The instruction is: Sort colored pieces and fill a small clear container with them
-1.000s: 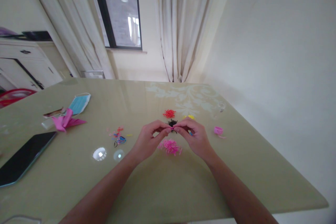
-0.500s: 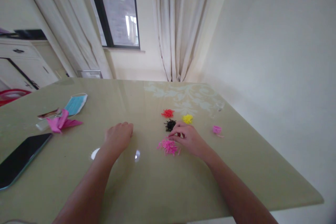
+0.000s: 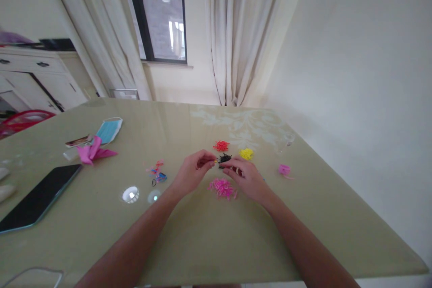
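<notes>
My left hand (image 3: 192, 172) is closed in a pinch, a tiny yellow-orange band showing at its fingertips. Opposite it, my right hand (image 3: 248, 177) has thumb and forefinger together at the black rubber bands (image 3: 224, 159); whatever they pinch is too small to make out. Just below the hands lies a heap of pink rubber bands (image 3: 222, 188). Red rubber bands (image 3: 221, 146) are piled beyond the black ones, and yellow rubber bands (image 3: 246, 154) sit behind my right hand. A small mixed-colour cluster of bands (image 3: 158, 172) lies left of my left hand.
On the right is a pink coiled item (image 3: 284, 169). The left side holds a dark phone or tablet (image 3: 40, 195), a pink folded paper piece (image 3: 92, 150) and a blue face mask (image 3: 110, 130). A wall (image 3: 364, 99) runs along the table's right edge.
My left hand has moved right from beside the mixed bands to near the black pile, and now pinches a tiny band. My right hand stays near the piles. The view has shifted slightly.
</notes>
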Action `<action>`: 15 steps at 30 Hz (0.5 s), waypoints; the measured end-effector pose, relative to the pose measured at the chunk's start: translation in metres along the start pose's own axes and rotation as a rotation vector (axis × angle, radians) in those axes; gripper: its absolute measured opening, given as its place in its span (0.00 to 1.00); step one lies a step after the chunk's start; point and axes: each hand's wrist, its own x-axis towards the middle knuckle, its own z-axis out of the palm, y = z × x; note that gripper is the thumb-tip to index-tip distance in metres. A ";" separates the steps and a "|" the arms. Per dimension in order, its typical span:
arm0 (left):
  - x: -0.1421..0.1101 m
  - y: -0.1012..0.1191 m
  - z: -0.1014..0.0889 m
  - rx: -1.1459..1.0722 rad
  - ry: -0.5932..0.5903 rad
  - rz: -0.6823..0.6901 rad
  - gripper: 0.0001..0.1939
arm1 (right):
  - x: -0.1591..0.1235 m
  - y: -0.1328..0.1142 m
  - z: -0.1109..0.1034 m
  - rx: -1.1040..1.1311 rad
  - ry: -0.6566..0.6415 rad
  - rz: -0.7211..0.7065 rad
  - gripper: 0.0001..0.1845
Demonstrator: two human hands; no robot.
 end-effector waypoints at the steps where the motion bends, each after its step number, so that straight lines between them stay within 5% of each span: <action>1: -0.001 0.000 0.005 -0.082 0.002 0.002 0.08 | 0.000 -0.001 0.000 0.015 0.036 -0.003 0.11; 15: -0.008 0.006 0.015 -0.180 -0.013 -0.032 0.10 | -0.002 -0.006 0.003 0.080 0.206 -0.120 0.09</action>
